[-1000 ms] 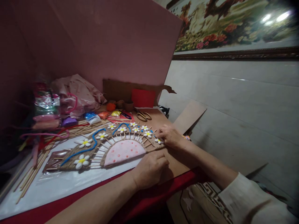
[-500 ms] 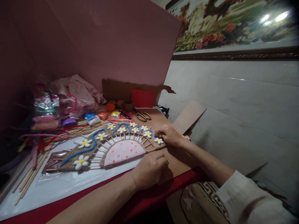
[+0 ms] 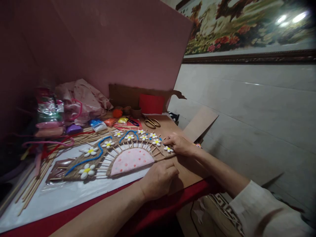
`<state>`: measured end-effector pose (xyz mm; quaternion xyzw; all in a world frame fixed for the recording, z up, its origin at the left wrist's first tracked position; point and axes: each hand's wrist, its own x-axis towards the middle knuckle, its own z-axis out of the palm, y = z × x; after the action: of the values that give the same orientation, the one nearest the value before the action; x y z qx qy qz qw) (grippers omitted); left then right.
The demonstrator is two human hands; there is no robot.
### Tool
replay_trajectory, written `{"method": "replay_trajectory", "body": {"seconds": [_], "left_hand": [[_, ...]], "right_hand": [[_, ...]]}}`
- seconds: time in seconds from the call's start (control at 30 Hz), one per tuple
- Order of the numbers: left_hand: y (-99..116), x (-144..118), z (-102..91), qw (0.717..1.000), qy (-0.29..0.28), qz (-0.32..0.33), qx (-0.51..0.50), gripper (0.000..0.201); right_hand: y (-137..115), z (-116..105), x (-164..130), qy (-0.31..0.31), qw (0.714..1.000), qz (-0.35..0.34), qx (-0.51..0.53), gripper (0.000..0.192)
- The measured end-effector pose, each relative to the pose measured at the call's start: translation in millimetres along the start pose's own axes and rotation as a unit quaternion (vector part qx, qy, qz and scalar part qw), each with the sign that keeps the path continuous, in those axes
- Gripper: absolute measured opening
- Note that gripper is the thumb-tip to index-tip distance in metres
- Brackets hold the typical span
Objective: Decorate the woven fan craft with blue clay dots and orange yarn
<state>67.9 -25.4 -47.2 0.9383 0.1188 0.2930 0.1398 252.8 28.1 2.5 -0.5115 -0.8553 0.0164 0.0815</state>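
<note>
A half-round fan-shaped craft of sticks wound with brown twine (image 3: 74,162) lies on the table, with a pink dotted half-circle (image 3: 132,161) at its centre. White clay flowers (image 3: 87,170) with yellow middles, a blue clay strip (image 3: 100,152) and small blue dots decorate the twine band. My right hand (image 3: 179,144) rests at the band's right end, its fingertips pressed together just above a flower; whatever they pinch is hidden. In front of the fan's lower right edge, my left hand (image 3: 160,180) is closed with curled fingers, and its contents cannot be seen.
Gold-handled scissors (image 3: 152,123) lie behind the fan near a red card (image 3: 151,104). Bagged coloured clay, including a purple pack (image 3: 74,129), and loose sticks (image 3: 29,194) are at the left. A cardboard piece (image 3: 201,123) leans by the tiled wall.
My right fingertips have shifted very slightly to the left at the fan's right end. My left hand stays closed in the same place, and the view has moved slightly.
</note>
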Motion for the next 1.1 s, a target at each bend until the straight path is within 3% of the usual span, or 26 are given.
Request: {"method": "replay_trajectory", "body": {"seconds": [0.2,0.33,0.63,0.83,1.1], "left_hand": [[0,1,-0.6,1.000,0.005,0.000,-0.004,0.018],[-1,0,1.0,1.000,0.005,-0.001,0.004,0.017],[0,0,-0.3,1.000,0.001,-0.005,0.007,0.016],[-1,0,1.8,1.000,0.000,-0.001,0.008,0.016],[0,0,-0.6,1.000,-0.001,-0.002,0.007,0.018]], "right_hand": [[-1,-1,-2,0.026,0.999,0.033,0.026,0.044],[-3,-4,-2,0.051,0.998,0.016,-0.026,0.034],[4,-1,-2,0.013,0.998,-0.022,-0.050,0.031],[8,-1,-3,0.039,0.999,0.007,0.009,0.048],[2,-3,1,0.001,0.999,-0.009,-0.031,0.038]]}}
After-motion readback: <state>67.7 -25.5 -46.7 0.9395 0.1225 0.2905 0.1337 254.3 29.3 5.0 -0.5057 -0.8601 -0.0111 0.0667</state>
